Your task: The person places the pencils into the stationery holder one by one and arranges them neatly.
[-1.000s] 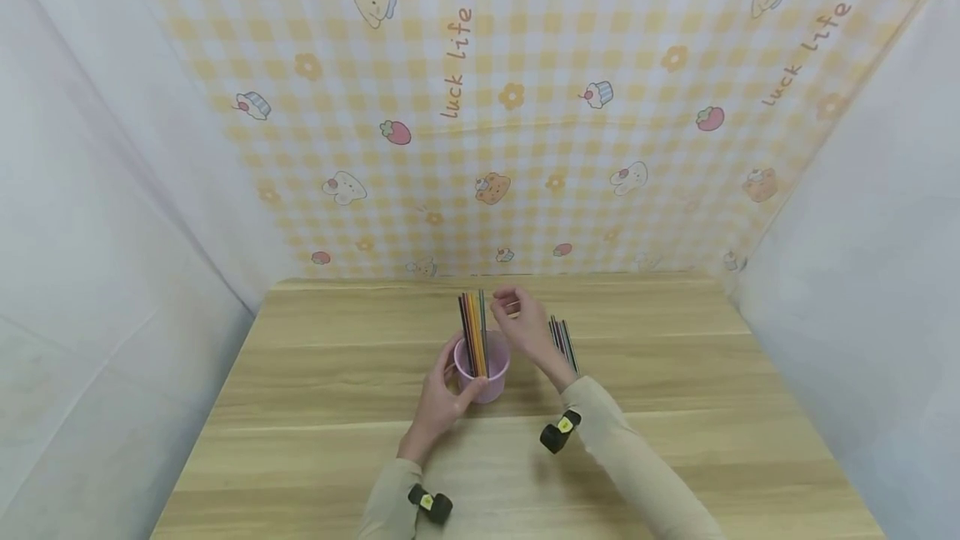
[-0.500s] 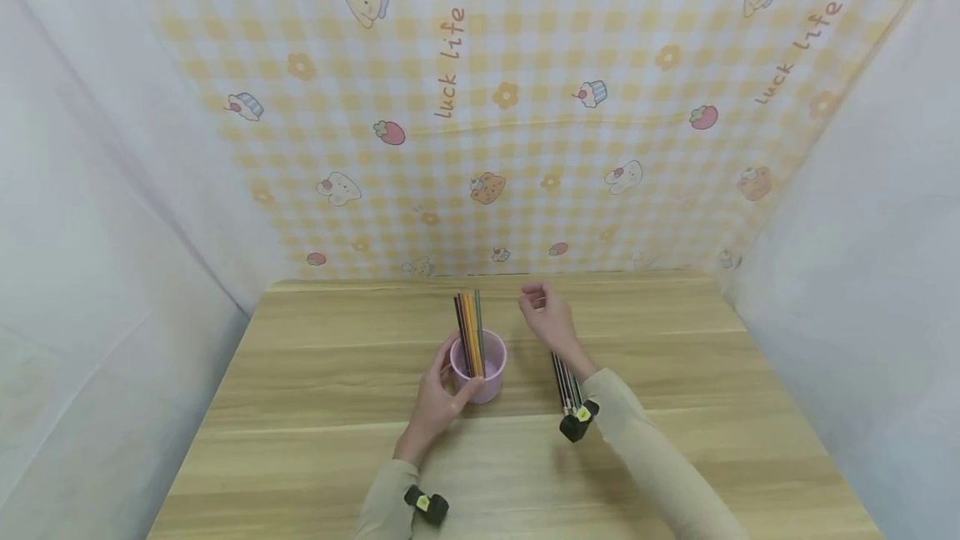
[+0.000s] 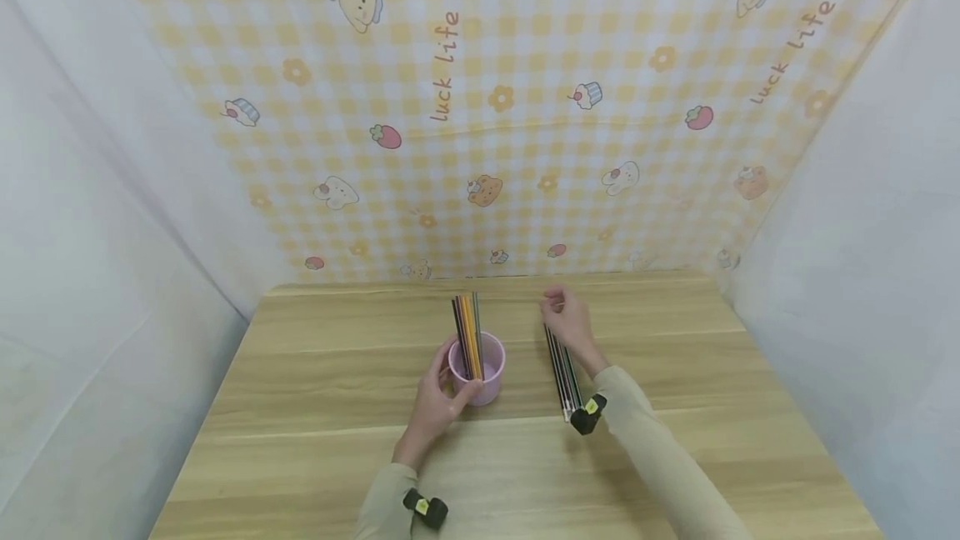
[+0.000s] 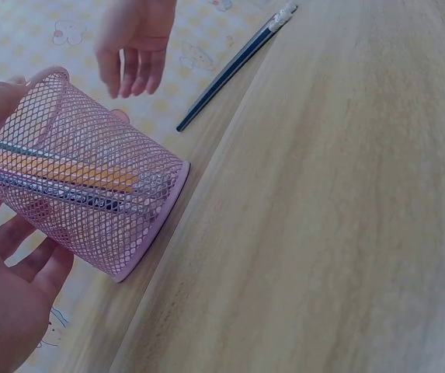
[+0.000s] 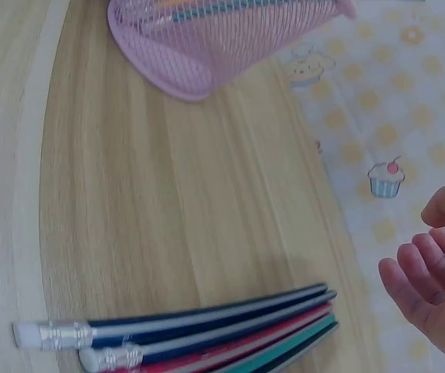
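My left hand [image 3: 433, 407] grips a pink mesh pencil cup [image 3: 489, 392], thumb on the near side and fingers round the far left. The cup stands on the table. Several pencils [image 3: 467, 333] with dark, orange and teal barrels lean inside it. In the left wrist view they show through the mesh [image 4: 98, 140]. To the right, a row of loose pencils [image 3: 561, 373] with white erasers lies on the table. My right hand [image 3: 568, 323] is over their far ends, fingers loosely bent. In the right wrist view nothing is between its fingers [image 5: 412, 268], which are apart from the pencils [image 5: 230, 330].
The wooden table [image 3: 315, 407] runs back to a yellow checked cloth [image 3: 420, 165] with cartoon prints. White sheets [image 3: 112, 273] hang along both sides. Each sleeve carries a black wrist camera, the left one [image 3: 426, 508] resting low over the table.
My right hand has moved right, from beside the cup to the far ends of the loose pencils, uncovering more of them. My left hand stays on the cup.
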`<state>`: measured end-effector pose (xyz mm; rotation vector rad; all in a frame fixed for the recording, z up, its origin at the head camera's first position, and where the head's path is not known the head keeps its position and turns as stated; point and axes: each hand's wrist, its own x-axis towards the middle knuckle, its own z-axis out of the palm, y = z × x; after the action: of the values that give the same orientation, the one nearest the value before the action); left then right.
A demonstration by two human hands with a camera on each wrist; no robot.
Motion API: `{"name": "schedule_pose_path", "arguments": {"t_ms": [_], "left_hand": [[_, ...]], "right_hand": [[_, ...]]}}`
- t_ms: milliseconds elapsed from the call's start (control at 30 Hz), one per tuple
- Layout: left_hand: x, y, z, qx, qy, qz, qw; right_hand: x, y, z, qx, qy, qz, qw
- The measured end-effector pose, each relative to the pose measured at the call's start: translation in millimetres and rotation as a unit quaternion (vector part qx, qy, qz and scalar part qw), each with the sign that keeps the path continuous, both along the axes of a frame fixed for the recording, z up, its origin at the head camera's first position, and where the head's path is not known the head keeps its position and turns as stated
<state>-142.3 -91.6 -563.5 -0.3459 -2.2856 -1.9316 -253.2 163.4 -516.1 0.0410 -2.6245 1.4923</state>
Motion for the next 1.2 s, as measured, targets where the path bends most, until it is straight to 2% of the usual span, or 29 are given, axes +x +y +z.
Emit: {"name": "schedule_pose_path", "arguments": {"t_ms": [233,533,767,967,1200], "left_hand": [[-1.0,-0.4,0.0,0.004,0.004,-0.003,1.0],[-0.8,0.2,-5.0,0.019,0.012,0.002,0.9997],[-0.4,0.0,-2.0,0.02,0.008,0.001,0.9998],[-0.6,0.4,-1.9,0.006,0.003,0.008,0.9999],[-2.4,2.1,-1.4,-0.012,0.002,0.006,0.9999]], "right_hand": [[-0.4,15,-9.2,0.0,-0.025,-0.017,0.9995],[0.5,28,-24.1,0.047,-0.056,-0.032,0.9968],[2.0,32,-34.2,0.071,-0.052,-0.03,0.9957],[4.2,32,-34.6,0.103,-0.048,-0.012,0.9935],[4.9,28,-34.1,0.16,-0.061,-0.008,0.9852]]}}
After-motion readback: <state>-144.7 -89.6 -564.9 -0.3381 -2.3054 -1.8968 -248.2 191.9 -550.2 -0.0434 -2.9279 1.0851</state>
